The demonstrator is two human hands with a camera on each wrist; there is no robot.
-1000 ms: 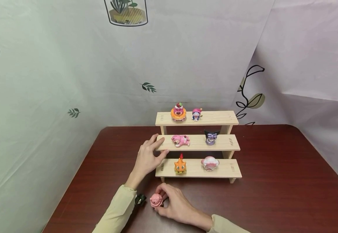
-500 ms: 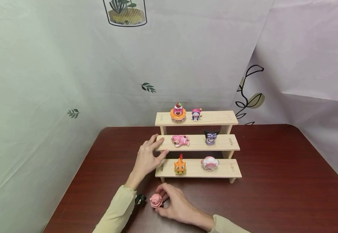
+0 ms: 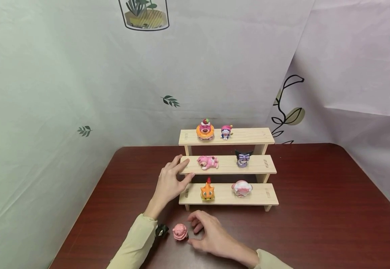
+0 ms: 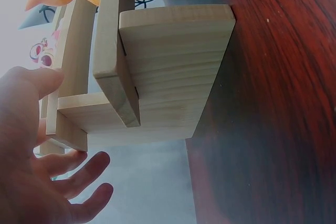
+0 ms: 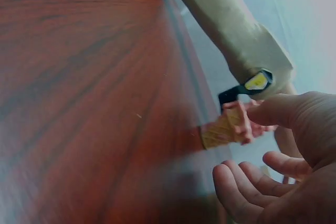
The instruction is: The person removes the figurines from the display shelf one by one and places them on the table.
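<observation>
A three-step wooden display shelf (image 3: 228, 169) stands on the table. My left hand (image 3: 169, 182) holds the left end of its middle step, with the thumb at the front edge; the other fingers reach around the end in the left wrist view. A pink figurine (image 3: 180, 232) stands on the table in front of the shelf. In the right wrist view, its waffle-cone base (image 5: 218, 132) shows under the pink top. My right hand (image 3: 211, 236) is just right of the figurine, thumb and fingers spread apart and holding nothing.
On the top step sit an orange-ringed bear figurine (image 3: 205, 130) and a pink-hatted one (image 3: 226, 132). The middle step bears a lying pink bear (image 3: 208, 162) and a black-and-purple figurine (image 3: 243, 159). An orange figurine (image 3: 207, 192) and a white-and-pink one (image 3: 242, 188) occupy the bottom step.
My right hand has let go of the pink figurine and drawn back a little to the right. The figurine stays where it was. My left hand keeps its hold on the shelf.
</observation>
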